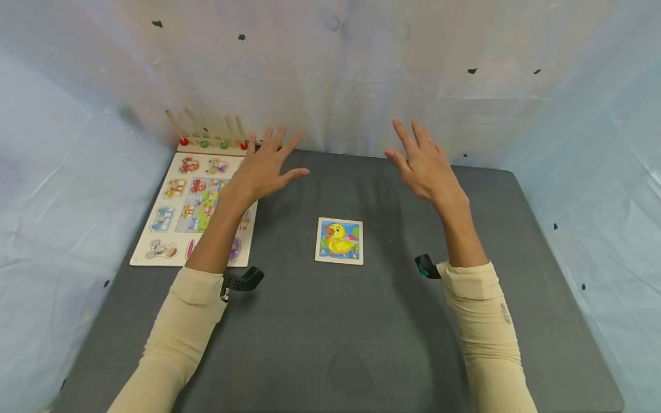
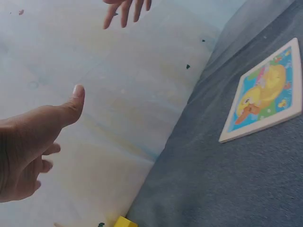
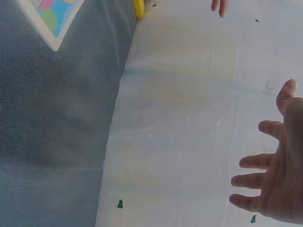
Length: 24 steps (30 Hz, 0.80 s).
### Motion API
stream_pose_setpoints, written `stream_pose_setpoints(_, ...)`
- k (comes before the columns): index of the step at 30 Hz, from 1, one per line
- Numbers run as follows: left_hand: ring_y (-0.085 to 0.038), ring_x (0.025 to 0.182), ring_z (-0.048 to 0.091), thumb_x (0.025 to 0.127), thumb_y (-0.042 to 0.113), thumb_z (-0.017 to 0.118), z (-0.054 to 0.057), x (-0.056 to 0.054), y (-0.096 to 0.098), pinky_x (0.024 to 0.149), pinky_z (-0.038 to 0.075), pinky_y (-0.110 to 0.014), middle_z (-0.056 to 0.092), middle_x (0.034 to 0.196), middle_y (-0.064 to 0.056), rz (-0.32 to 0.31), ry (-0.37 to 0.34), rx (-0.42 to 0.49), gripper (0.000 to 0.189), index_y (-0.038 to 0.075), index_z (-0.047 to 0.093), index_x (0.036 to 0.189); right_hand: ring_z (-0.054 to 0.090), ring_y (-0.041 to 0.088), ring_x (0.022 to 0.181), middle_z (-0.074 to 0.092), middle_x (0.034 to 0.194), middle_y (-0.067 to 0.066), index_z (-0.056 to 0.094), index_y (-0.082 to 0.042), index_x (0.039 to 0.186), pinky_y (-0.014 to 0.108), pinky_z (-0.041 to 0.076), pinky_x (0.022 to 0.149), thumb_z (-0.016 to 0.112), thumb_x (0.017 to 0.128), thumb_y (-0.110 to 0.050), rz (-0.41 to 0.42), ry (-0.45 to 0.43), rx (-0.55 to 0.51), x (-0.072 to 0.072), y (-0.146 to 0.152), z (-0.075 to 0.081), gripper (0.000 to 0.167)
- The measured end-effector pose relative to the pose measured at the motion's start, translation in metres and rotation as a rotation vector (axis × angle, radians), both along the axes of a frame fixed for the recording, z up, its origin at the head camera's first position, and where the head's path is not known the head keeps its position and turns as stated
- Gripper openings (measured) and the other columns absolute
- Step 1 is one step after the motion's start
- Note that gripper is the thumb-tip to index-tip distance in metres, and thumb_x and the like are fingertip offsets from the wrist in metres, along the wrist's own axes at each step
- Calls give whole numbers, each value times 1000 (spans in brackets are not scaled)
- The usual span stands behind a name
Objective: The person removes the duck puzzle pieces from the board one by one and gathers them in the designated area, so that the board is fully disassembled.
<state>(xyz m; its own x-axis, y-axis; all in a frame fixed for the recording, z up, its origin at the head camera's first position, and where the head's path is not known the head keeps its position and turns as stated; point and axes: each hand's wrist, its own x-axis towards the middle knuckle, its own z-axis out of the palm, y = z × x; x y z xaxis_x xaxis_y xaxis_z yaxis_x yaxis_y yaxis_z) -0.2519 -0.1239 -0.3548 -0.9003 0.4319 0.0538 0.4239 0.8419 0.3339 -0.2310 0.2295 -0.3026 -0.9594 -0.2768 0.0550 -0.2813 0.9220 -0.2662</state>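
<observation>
While both hands hang in the air, we see the left grip up in the upper left-middle of the frame, its fingers spread wide and its thumb poking out to the right. It has hold of nothing. We see the right grip in the upper right-middle, with its fingers spread too and nothing in it.

Lower down, right in the middle of the frame, we find a square duck puzzle. It lies flat on the dark tabletop, apart from both hands, with a yellow duck on blue and a pale edge.

On the left of the frame, we see a big picture board with little cars and houses, partly hidden by the left arm. Just above it is a wooden stand with thin sticks and red and green beads.

Each wrist has a dark strap, and we see a tan sleeve on each arm, coming up from the bottom. Across the top of the frame hangs a pale sheet with small dark spots.
</observation>
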Motion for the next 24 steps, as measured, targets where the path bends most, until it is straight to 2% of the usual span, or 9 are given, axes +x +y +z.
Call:
stream_pose_setpoints(4,-38,166,8,105,62,49,-8,7,6,131,-2,-67,8,179,-11,-40,-48,66,85,31,5,170,19,49,161,14,176,21,5,-33,170,71,18,126,21,105,-71,37,16,-46,6,0,-4,77)
stream_pose_setpoints(6,-37,165,16,106,57,52,-15,12,8,132,7,-64,15,178,-10,-78,-83,114,83,29,9,171,25,49,159,22,174,22,8,-33,170,71,21,126,23,107,-69,61,-5,-80,10,-2,-9,75)
stream_pose_setpoints(8,-38,163,23,106,52,55,-24,18,11,131,16,-63,20,176,-11,-122,-125,151,80,25,16,170,27,47,159,24,174,19,10,-32,170,70,23,125,25,108,-66,84,-51,-116,15,-6,-16,73)
stream_pose_setpoints(11,-40,160,29,106,46,60,-35,28,16,128,27,-60,24,175,-16,-166,-181,152,76,14,28,167,33,44,157,30,172,17,17,-28,170,67,28,124,30,110,-60,123,-116,-159,22,-13,-27,69)
stream_pose_setpoints(15,-42,159,31,104,45,63,-46,41,23,127,29,-61,26,173,-20,-206,-228,109,77,7,35,164,47,41,147,41,164,19,28,-18,167,63,38,119,37,112,-50,180,-170,-166,29,-29,-43,64)
stream_pose_setpoints(18,-42,160,27,102,45,66,-57,50,29,128,26,-63,23,174,-20,-238,-265,100,83,6,29,166,52,39,142,47,159,20,33,-14,165,60,42,117,39,113,-46,211,-186,-145,33,-41,-57,61)
stream_pose_setpoints(21,-42,163,16,100,47,69,-69,59,32,129,18,-67,15,176,-20,-246,-301,66,94,9,19,169,56,38,135,51,153,21,39,-10,162,57,47,113,42,113,-41,274,-186,-113,37,-51,-73,57)
stream_pose_setpoints(24,-43,165,6,97,50,71,-80,66,34,129,8,-70,7,177,-19,-258,-296,3,101,10,14,169,61,37,123,57,142,23,50,-3,154,52,53,104,50,112,-28,348,-181,-98,41,-61,-84,49)
